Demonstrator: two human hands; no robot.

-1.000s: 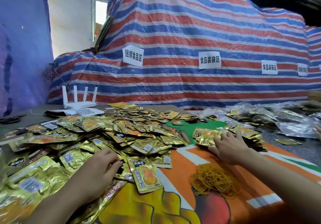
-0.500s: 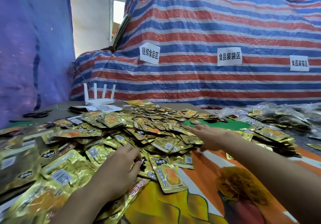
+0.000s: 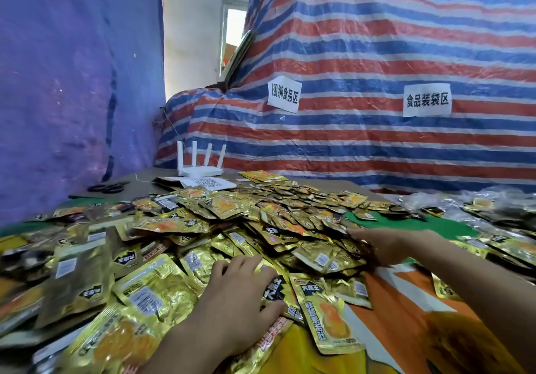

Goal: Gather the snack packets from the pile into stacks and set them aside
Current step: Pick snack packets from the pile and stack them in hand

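Note:
A wide pile of gold foil snack packets (image 3: 179,223) covers the left and middle of the table. My left hand (image 3: 240,307) lies flat on packets at the pile's near edge, fingers spread, thumb beside a packet with black lettering (image 3: 327,315). At the pile's right edge my right hand (image 3: 385,246) touches packets with its fingers stretched out to the left. More gold packets (image 3: 493,246) lie at the right behind my right forearm.
A white router (image 3: 200,167) and a sheet with a QR code (image 3: 208,183) stand at the table's far side, black scissors (image 3: 108,188) to their left. Clear plastic bags (image 3: 478,202) lie far right. A striped tarp wall (image 3: 377,69) rises behind.
My right hand left the packets at the right and reached left into the main pile. The view swung left. My left hand stayed on the pile's near edge.

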